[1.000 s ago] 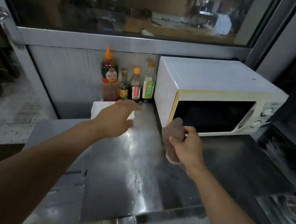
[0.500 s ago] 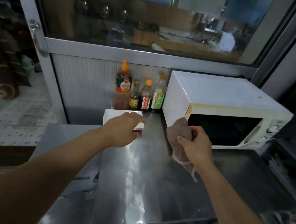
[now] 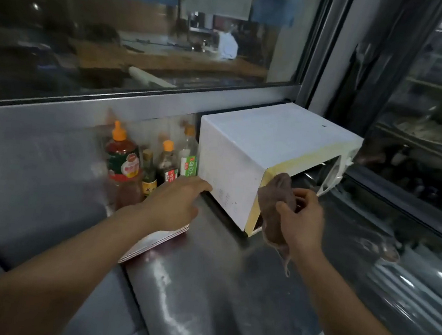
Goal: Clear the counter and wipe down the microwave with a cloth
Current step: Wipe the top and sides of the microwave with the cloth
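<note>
A white microwave [image 3: 266,144] with a yellowed front frame stands at the back of the steel counter [image 3: 215,289], seen from its left front corner. My right hand [image 3: 301,219] grips a brown cloth [image 3: 276,203] held against that front corner. My left hand [image 3: 178,203] lies flat, fingers stretched out, on a stack of white plates [image 3: 152,242] with its fingertips close to the microwave's left side. The plates are mostly hidden under my hand and forearm.
Several sauce bottles [image 3: 149,165] stand in a row against the back wall, left of the microwave. A glass window [image 3: 146,36] runs above the counter. A glass-fronted cabinet [image 3: 422,134] closes off the right side.
The view has swung left and tilted, so the microwave now shows its left side. My left hand reached further over the plates toward the microwave. My right hand kept the cloth at the front corner.
</note>
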`<state>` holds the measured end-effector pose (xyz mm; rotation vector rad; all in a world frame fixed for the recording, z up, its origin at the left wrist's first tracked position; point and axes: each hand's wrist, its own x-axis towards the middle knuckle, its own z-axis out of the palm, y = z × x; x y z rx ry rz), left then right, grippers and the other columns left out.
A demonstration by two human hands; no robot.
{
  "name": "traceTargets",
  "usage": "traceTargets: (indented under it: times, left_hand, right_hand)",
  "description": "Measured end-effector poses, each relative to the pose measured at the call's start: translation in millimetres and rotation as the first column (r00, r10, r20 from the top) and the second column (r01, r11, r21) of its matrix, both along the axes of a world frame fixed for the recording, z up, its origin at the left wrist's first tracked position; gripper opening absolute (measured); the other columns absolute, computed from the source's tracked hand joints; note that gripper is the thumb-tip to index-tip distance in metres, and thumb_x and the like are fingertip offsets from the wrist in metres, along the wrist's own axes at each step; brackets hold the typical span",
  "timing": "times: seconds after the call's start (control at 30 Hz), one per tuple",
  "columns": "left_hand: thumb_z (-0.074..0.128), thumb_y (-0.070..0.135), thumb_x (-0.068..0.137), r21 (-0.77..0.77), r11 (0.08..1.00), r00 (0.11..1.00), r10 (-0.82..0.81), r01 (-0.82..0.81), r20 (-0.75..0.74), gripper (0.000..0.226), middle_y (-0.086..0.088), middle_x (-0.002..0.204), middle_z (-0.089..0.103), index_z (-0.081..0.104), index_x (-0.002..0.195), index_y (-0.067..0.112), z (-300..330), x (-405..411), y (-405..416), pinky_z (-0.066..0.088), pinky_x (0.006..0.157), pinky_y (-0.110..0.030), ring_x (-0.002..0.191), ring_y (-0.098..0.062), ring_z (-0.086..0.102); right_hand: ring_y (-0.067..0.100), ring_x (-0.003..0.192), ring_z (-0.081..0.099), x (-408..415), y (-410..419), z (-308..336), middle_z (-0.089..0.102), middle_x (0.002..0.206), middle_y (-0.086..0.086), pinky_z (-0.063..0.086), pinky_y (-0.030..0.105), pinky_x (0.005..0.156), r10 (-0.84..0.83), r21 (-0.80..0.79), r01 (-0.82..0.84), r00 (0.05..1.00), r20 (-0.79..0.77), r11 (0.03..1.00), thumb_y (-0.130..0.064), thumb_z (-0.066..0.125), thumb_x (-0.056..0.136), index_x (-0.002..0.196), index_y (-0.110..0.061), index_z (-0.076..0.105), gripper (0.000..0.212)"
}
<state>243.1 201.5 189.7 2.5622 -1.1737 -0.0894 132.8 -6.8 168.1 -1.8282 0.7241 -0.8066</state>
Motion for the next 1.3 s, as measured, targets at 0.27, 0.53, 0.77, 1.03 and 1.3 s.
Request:
traceTargets:
  times: [0.27, 0.53, 0.77, 1.03, 1.3]
  left_hand:
    - [0.055, 0.018, 0.090, -0.021, 0.993, 0.993, -0.119, 0.119, 0.008, 0.050, 0.002, 0.143, 0.041, 0.041, 0.138, 0.020, -5.1, 50.7, -18.6, 0.032, 0.108, -0.031, 0.132, -0.017, 0.036]
    - [0.055, 0.017, 0.090, -0.022, 0.993, 0.992, -0.112, 0.113, 0.050, 0.053, 0.003, 0.147, 0.038, 0.038, 0.140, 0.020, -27.8, 90.8, -39.8, 0.029, 0.111, -0.031, 0.135, -0.015, 0.032]
    - [0.059, 0.009, 0.084, -0.111, 0.987, 0.978, -0.090, 0.112, 0.188, 0.066, -0.004, 0.151, 0.032, 0.033, 0.144, 0.016, -32.0, 131.4, -59.1, 0.028, 0.112, -0.039, 0.138, -0.024, 0.029]
    - [0.057, 0.010, 0.085, -0.044, 0.992, 0.941, -0.101, 0.122, 0.324, 0.079, 0.001, 0.159, 0.011, 0.014, 0.149, 0.024, -31.2, 194.5, -101.0, 0.016, 0.115, -0.045, 0.145, -0.020, 0.010]
    - [0.058, 0.001, 0.074, -0.166, 0.955, 0.921, -0.177, 0.246, 0.346, 0.084, 0.003, 0.155, 0.023, 0.024, 0.146, 0.026, -53.8, 227.5, -100.3, 0.019, 0.112, -0.046, 0.143, -0.019, 0.016]
  right_hand:
    - [0.019, 0.098, 0.058, 55.7, -2.6, 27.3, 0.060, 0.113, 0.007, 0.048, 0.027, 0.085, -0.033, -0.512, 0.078, 0.995, 0.095, 0.856, 0.009, 0.060, 0.072, 0.106, -0.008, 0.068, 0.039]
    - [0.041, 0.102, 0.059, 105.2, -35.8, -33.8, 0.055, 0.120, 0.019, 0.048, 0.045, 0.083, 0.102, -0.971, -0.096, 0.992, -0.075, 0.218, 0.013, 0.064, 0.072, 0.098, 0.004, 0.069, 0.028]
    - [0.026, 0.135, 0.040, 106.4, -58.9, -51.6, 0.052, 0.139, 0.004, 0.018, 0.049, 0.114, -0.003, -0.961, -0.238, 0.971, -0.240, -0.138, -0.013, 0.047, 0.089, 0.119, -0.013, 0.065, 0.035]
    - [0.034, 0.139, 0.032, 117.8, -51.7, -63.7, 0.039, 0.149, 0.009, 0.021, 0.053, 0.113, -0.222, -0.946, -0.235, 0.957, -0.185, -0.222, -0.009, 0.029, 0.091, 0.132, -0.009, 0.054, 0.048]
    - [0.027, 0.139, 0.028, 121.1, -33.7, -137.2, 0.043, 0.145, 0.006, 0.001, 0.047, 0.115, -0.362, -0.794, -0.521, 0.839, -0.407, -0.314, -0.019, 0.031, 0.079, 0.121, -0.009, 0.064, 0.054]
